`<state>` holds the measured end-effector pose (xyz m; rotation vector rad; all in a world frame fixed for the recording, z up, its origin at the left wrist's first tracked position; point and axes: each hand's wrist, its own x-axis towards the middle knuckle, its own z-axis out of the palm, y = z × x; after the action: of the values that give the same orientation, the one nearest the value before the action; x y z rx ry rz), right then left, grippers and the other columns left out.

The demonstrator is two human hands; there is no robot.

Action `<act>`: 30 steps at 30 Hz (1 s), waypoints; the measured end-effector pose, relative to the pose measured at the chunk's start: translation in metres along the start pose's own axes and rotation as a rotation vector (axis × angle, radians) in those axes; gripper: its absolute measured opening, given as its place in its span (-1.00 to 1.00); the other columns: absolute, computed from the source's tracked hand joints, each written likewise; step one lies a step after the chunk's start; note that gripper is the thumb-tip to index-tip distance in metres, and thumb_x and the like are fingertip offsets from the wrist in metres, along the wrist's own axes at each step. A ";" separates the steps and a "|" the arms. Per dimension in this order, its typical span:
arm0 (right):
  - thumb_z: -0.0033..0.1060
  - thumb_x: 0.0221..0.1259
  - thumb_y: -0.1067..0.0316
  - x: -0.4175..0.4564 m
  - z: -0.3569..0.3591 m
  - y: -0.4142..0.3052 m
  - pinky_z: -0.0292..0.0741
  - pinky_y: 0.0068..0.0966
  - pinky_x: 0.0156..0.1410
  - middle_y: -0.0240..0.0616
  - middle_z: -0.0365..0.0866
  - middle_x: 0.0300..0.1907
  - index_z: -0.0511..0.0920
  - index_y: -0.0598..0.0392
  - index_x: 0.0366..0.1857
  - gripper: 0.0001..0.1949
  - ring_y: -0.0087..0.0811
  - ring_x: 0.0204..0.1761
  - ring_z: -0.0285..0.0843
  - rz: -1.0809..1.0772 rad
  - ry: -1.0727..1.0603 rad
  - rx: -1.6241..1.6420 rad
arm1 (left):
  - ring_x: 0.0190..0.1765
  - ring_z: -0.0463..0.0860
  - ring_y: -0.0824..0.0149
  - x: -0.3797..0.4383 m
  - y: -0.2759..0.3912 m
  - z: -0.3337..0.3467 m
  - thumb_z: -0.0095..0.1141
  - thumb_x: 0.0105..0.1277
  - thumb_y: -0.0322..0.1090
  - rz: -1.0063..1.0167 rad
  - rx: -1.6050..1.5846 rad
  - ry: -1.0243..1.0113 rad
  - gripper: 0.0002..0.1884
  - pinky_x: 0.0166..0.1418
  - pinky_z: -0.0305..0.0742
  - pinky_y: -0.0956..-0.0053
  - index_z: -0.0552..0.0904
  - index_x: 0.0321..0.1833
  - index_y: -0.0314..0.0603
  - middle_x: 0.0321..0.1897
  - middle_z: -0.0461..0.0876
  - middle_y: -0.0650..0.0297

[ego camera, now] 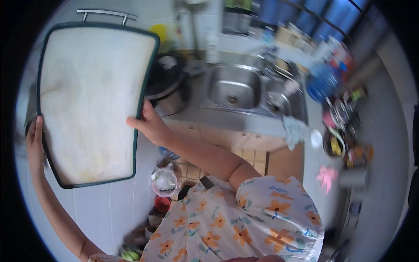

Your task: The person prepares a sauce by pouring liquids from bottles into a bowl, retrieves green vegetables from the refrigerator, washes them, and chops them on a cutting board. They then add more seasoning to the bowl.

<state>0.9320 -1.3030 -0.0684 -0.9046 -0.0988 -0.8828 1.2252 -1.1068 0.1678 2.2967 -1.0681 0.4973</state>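
A large white cutting board [93, 98] with a dark green rim is held up at the left of the view, its broad face towards me. Faint brownish stains mark its surface. My left hand [35, 132] grips its left edge, the thumb along the rim and the other fingers partly hidden. On the right edge my right hand [149, 124] holds the board, thumb on the front face and fingers behind. Above the board's top edge shows a metal bar [107, 13] on the wall.
Right of the board stand a dark-lidded pot [168, 88] and a double stainless steel sink [234, 86]. A cloth [293, 131] hangs over the counter edge. A blue plastic bottle [322, 82] stands at the right corner. Below are a lined bin [164, 181] and a red container [162, 203].
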 end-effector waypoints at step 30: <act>0.27 0.42 0.39 -0.720 -0.096 -0.121 0.70 -0.23 0.28 0.11 0.68 0.00 0.51 0.36 0.00 -0.74 -0.03 0.06 0.73 -0.938 1.571 0.543 | 0.17 0.70 0.02 -0.834 0.817 0.281 0.06 0.41 0.27 2.387 -0.154 -1.074 -0.36 0.19 0.57 0.07 0.76 0.06 -0.26 0.06 0.75 0.02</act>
<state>0.3485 -0.9582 -0.3562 0.5946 0.6221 -2.0832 0.0996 -1.2331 -0.2325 -0.2627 -3.5273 -0.2539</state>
